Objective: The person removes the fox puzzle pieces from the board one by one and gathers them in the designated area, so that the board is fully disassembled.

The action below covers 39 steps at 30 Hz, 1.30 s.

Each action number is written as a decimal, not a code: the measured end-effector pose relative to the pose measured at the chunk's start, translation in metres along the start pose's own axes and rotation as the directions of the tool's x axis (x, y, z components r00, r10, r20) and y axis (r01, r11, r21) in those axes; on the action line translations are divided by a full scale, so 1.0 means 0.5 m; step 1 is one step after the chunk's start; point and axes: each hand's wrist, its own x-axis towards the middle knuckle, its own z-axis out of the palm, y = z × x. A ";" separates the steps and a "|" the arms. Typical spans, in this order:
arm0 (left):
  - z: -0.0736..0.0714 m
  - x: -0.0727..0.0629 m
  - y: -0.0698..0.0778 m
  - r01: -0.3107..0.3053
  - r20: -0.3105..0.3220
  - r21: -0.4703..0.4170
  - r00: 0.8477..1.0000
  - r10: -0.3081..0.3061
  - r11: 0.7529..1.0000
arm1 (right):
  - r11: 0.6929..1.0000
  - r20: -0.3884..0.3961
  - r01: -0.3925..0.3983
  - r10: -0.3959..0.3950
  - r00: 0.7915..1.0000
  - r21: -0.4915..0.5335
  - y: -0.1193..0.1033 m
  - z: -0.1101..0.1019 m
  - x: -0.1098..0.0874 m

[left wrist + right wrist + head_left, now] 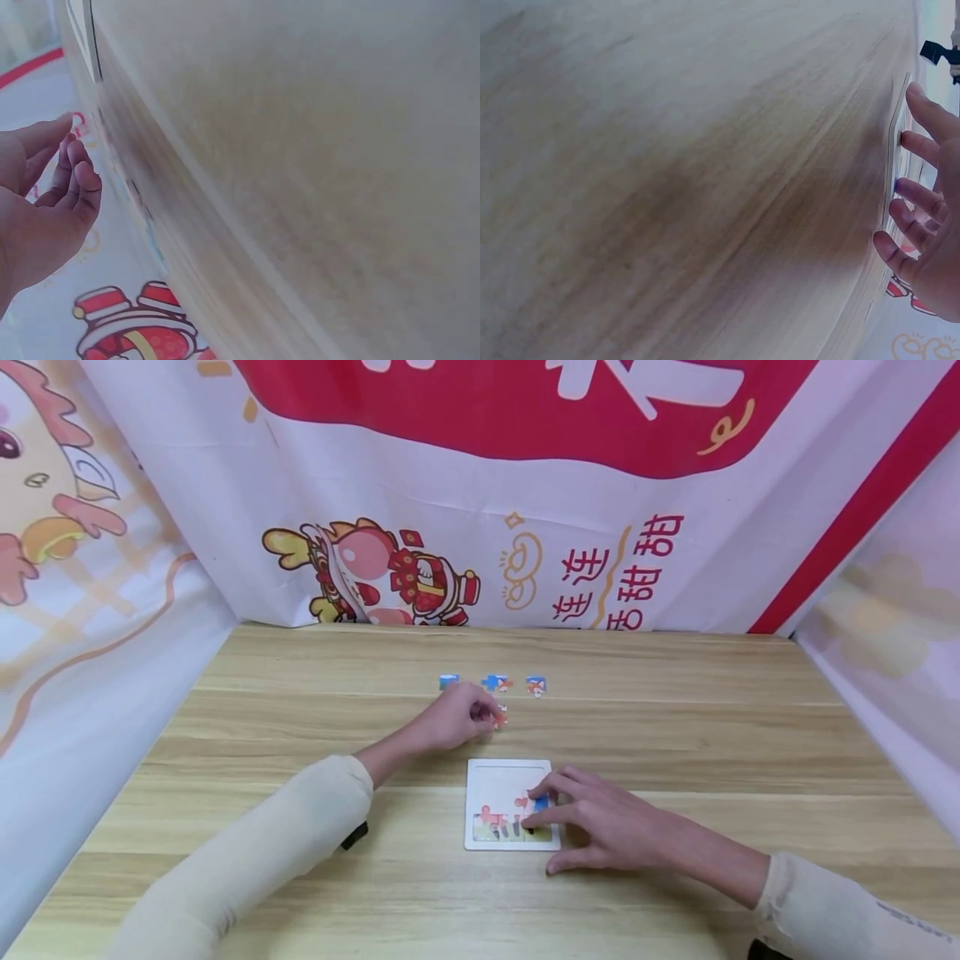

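Left hand (459,718) is the one to look at here: it's just past the far edge of the white jigsaw tray (508,781), a bit to the left, with fingers bent in and thumb and index tips almost meeting. The orange-and-white jigsaw piece (501,718) is right at those fingertips, on their right-hand side, but honestly I can't tell if it's pinched or only touched. The fingers cover too much of it to read a long axis either. It sits straight out beyond the middle of the tray's far edge, so left is clearly the nearer hand.

Right hand (600,818) comes in from the tray's right side, fingers loosely spread, with the tips over the pieces at that end and the thumb just off the rim. Doesn't look like it's gripping anything.

In the tray, the near strip has joined pieces (491,828) in it, plus some up the right side under the fingers. The bare white part is far and left, facing the left hand's piece.

Further out past the tray there's a loose row: blue piece (448,681) leftmost, blue-and-orange piece (497,683) about mid-tray, fox-looking piece (536,685) off the right end.
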 end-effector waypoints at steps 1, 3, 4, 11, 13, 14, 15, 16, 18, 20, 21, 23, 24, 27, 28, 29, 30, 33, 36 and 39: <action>0.002 -0.006 0.004 -0.018 0.011 0.002 1.000 0.018 1.000 | 1.000 -0.004 0.004 -0.004 1.000 0.004 0.001 0.000 0.000; 0.007 -0.021 0.014 -0.050 0.035 0.010 0.998 0.049 0.999 | 1.000 -0.010 0.009 -0.009 1.000 0.012 0.003 0.000 0.000; 0.010 -0.028 0.018 -0.062 0.046 0.017 0.997 0.062 0.998 | 1.000 -0.013 0.011 -0.011 1.000 0.019 0.004 0.000 0.000; 0.034 -0.067 0.044 -0.135 0.151 0.026 0.980 0.129 0.991 | 0.984 -0.017 -0.060 0.064 0.998 0.170 0.011 -0.005 0.002; 0.042 -0.073 0.047 -0.149 0.183 0.015 0.973 0.144 0.989 | 0.975 -0.019 -0.071 0.076 0.997 0.210 0.014 -0.006 0.004; 0.045 -0.075 0.048 -0.154 0.198 0.008 0.969 0.150 0.988 | 0.971 -0.018 -0.076 0.082 0.996 0.227 0.015 -0.007 0.005; 0.048 -0.078 0.050 -0.159 0.212 0.002 0.965 0.155 0.987 | 0.966 -0.016 -0.081 0.088 0.996 0.245 0.016 -0.008 0.006; 0.051 -0.081 0.052 -0.160 0.225 -0.003 0.962 0.157 0.987 | 0.961 -0.016 -0.085 0.092 0.996 0.263 0.017 -0.010 0.006; 0.056 -0.086 0.055 -0.164 0.252 -0.009 0.954 0.161 0.986 | 0.950 -0.018 -0.085 0.095 0.995 0.301 0.020 -0.011 0.007; 0.060 -0.091 0.058 -0.166 0.278 -0.009 0.947 0.162 0.986 | 0.933 -0.018 -0.092 0.105 0.994 0.348 0.023 -0.012 0.009; 0.061 -0.093 0.060 -0.173 0.292 -0.005 0.942 0.167 0.985 | 0.925 -0.023 -0.086 0.102 0.994 0.370 0.025 -0.013 0.009; 0.064 -0.097 0.063 -0.186 0.321 0.001 0.931 0.176 0.983 | 0.913 -0.042 -0.068 0.093 0.995 0.403 0.028 -0.013 0.012; 0.065 -0.099 0.064 -0.193 0.335 0.003 0.925 0.180 0.981 | 0.907 -0.053 -0.061 0.091 0.994 0.416 0.029 -0.013 0.014; 0.068 -0.102 0.068 -0.203 0.368 0.009 0.911 0.186 0.979 | 0.906 -0.097 -0.041 0.090 0.991 0.421 0.030 -0.013 0.018; 0.068 -0.103 0.069 -0.202 0.375 0.010 0.909 0.184 0.979 | 0.908 -0.111 -0.041 0.096 0.989 0.417 0.030 -0.013 0.019; 0.069 -0.103 0.069 -0.202 0.382 0.013 0.906 0.181 0.979 | 0.910 -0.122 -0.045 0.103 0.987 0.411 0.030 -0.013 0.020; 0.069 -0.104 0.070 -0.205 0.387 0.018 0.904 0.183 0.978 | 0.913 -0.128 -0.054 0.115 0.985 0.405 0.030 -0.012 0.021; 0.069 -0.105 0.069 -0.225 0.399 0.034 0.896 0.193 0.974 | 0.925 -0.140 -0.083 0.145 0.979 0.372 0.030 -0.011 0.025; 0.068 -0.106 0.068 -0.250 0.410 0.051 0.888 0.208 0.967 | 0.938 -0.135 -0.104 0.156 0.979 0.330 0.030 -0.010 0.031; 0.069 -0.107 0.067 -0.262 0.421 0.058 0.881 0.215 0.963 | 0.947 -0.123 -0.112 0.155 0.980 0.300 0.031 -0.009 0.037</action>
